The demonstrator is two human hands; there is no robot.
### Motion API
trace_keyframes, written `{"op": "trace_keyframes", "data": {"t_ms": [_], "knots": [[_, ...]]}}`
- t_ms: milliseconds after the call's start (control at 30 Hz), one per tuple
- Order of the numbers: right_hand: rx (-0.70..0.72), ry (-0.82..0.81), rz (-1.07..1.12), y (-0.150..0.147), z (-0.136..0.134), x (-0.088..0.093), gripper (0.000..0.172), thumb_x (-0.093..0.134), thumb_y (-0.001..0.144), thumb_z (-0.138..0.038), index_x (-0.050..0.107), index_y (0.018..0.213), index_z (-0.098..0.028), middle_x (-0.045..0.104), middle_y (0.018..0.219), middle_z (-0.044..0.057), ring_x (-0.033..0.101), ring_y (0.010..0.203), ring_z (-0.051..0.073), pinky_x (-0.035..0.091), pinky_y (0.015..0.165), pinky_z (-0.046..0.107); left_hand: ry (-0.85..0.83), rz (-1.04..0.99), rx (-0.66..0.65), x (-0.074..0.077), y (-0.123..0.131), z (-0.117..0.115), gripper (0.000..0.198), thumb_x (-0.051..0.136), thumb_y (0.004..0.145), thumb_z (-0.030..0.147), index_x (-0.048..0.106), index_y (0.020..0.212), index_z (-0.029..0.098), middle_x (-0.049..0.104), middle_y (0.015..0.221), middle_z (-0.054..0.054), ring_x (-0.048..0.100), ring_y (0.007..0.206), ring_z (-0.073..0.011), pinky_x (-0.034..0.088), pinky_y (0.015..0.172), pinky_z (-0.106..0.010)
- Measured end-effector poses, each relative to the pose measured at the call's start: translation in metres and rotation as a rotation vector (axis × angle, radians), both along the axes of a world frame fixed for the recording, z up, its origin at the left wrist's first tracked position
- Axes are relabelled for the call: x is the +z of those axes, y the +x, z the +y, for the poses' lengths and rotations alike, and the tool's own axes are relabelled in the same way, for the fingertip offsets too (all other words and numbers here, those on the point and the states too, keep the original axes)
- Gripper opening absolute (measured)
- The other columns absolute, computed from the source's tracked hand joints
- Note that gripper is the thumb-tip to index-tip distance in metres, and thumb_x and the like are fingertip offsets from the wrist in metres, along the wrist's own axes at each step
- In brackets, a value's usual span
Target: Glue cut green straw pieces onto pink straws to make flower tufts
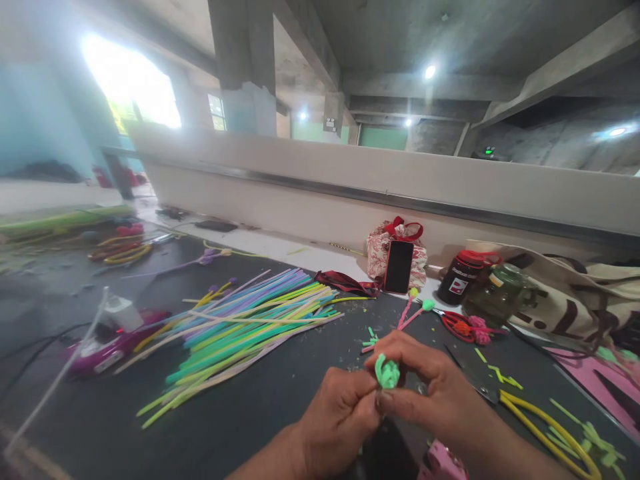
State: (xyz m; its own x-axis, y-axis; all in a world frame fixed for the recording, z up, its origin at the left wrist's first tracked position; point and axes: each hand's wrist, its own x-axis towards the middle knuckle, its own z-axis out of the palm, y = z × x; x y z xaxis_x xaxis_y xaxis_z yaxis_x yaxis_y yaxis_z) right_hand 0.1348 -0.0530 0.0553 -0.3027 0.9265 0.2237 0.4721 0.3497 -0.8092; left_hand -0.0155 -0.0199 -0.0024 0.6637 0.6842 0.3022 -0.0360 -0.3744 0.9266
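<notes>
My left hand (345, 413) and my right hand (425, 380) meet at the front of the dark table. Between their fingertips is a small light-green bundle of curled pipe cleaner (387, 373), with a loop standing up on its left side. Both hands are closed on it; its lower end is hidden by the fingers. Just beyond them lie pink pipe-cleaner stems (406, 313) with a yellow and a green tip. Short green and pink cut pieces (370, 341) are near my right fingers. A spread pile of long pastel pipe cleaners (250, 327) lies to the left.
Yellow-handled scissors (545, 427) and red-handled pliers (457, 327) lie to the right. A phone (399, 267) leans on a patterned bag (375, 250), beside a black bottle (456, 280) and a green jug (500, 297). At left sits a purple power strip (110, 353) with cables.
</notes>
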Motion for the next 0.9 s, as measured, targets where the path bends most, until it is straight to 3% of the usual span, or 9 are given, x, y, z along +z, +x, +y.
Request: {"op": "trace_keyframes", "data": {"t_ms": [67,133,200,267,367,433,600,900], "knots": [[-0.007,-0.007,0.009,0.002,0.0,-0.001,0.014,0.062,0.069,-0.021,0.065,0.082,-0.019,0.058,0.086,0.003,0.054,0.084,0.019,0.039,0.075,0.03,-0.017,0.001,-0.002,0.002,0.0,-0.001,0.039,0.037,0.08,0.042,0.037,0.05,0.017,0.033,0.043,0.004,0.03,0.042,-0.0054,0.024,0.044,-0.019],[-0.011,-0.064,0.035,0.004,0.001,-0.002,0.028,0.065,0.066,-0.024,0.063,0.094,-0.022,0.058,0.092,0.002,0.054,0.083,0.019,0.04,0.073,0.03,-0.113,-0.03,-0.049,0.003,0.001,-0.002,0.039,0.039,0.078,0.043,0.038,0.049,0.017,0.035,0.042,0.004,0.03,0.04,-0.0052,0.024,0.043,-0.018],[0.019,-0.154,0.08,0.008,0.002,-0.003,0.047,0.07,0.061,-0.024,0.057,0.107,-0.026,0.057,0.096,0.001,0.053,0.081,0.018,0.04,0.071,0.029,-0.296,-0.085,-0.138,0.003,0.002,-0.002,0.04,0.039,0.077,0.044,0.043,0.049,0.016,0.038,0.039,0.003,0.031,0.036,-0.005,0.023,0.039,-0.018],[0.076,-0.256,0.156,0.011,0.003,-0.004,0.055,0.072,0.058,-0.024,0.054,0.111,-0.027,0.057,0.092,-0.001,0.052,0.077,0.016,0.04,0.068,0.027,-0.479,-0.139,-0.203,0.001,0.002,-0.002,0.037,0.042,0.074,0.044,0.05,0.053,0.015,0.039,0.037,0.003,0.03,0.031,-0.0052,0.02,0.035,-0.018],[0.112,-0.338,0.259,0.01,0.004,-0.005,0.048,0.071,0.06,-0.023,0.054,0.106,-0.025,0.055,0.075,-0.004,0.049,0.065,0.012,0.038,0.061,0.024,-0.609,-0.163,-0.216,-0.001,0.001,-0.001,0.036,0.049,0.068,0.046,0.056,0.058,0.012,0.042,0.037,0.003,0.032,0.029,-0.006,0.019,0.032,-0.018],[0.104,-0.303,0.274,0.008,0.004,-0.006,0.04,0.07,0.062,-0.022,0.056,0.1,-0.023,0.052,0.069,-0.005,0.046,0.062,0.011,0.036,0.057,0.022,-0.623,-0.148,-0.227,-0.001,0.0,-0.001,0.037,0.051,0.065,0.047,0.057,0.057,0.011,0.043,0.039,0.002,0.035,0.03,-0.0061,0.02,0.032,-0.018],[0.071,-0.182,0.2,0.003,0.003,-0.002,0.02,0.068,0.067,-0.023,0.06,0.085,-0.022,0.049,0.071,-0.005,0.045,0.062,0.01,0.035,0.055,0.021,-0.64,-0.159,-0.221,-0.003,-0.001,0.0,0.04,0.052,0.065,0.048,0.059,0.054,0.011,0.045,0.039,0.001,0.035,0.029,-0.0058,0.017,0.03,-0.017],[0.073,-0.085,0.101,0.003,0.002,0.006,0.012,0.067,0.068,-0.019,0.064,0.08,-0.02,0.052,0.074,-0.003,0.049,0.068,0.011,0.037,0.061,0.022,-0.641,-0.206,-0.216,-0.013,0.001,0.002,0.038,0.053,0.067,0.044,0.06,0.054,0.009,0.044,0.036,0.001,0.03,0.027,-0.0038,0.016,0.029,-0.017]]}}
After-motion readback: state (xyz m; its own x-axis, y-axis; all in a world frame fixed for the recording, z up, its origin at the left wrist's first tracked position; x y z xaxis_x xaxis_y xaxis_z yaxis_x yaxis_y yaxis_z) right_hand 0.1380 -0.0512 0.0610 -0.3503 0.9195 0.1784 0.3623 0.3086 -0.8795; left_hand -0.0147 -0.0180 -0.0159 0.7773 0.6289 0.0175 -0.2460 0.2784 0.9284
